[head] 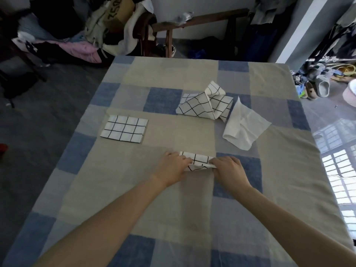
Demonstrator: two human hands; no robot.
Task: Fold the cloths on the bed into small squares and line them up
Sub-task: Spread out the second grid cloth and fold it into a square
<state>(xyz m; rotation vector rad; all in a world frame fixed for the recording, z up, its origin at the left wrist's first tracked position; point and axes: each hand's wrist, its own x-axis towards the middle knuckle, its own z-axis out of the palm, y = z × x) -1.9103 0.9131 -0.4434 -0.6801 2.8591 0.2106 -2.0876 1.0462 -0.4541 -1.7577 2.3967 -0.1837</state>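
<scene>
A white cloth with a black grid [198, 160] lies partly folded in the middle of the bed. My left hand [173, 166] grips its left end and my right hand [228, 168] grips its right end, with much of it hidden under my fingers. A folded grid cloth [124, 128] lies flat as a neat rectangle to the left. Farther back, a rumpled grid cloth [205, 104] sits in a loose heap, and a plain white cloth [243, 128] lies crumpled just right of it.
The bed carries a blue, grey and beige checked sheet [192, 209]. Its far edge meets a wooden frame [192, 22] and a pile of clothes [81, 45] at the back left. Shoes [319, 83] stand on the floor to the right.
</scene>
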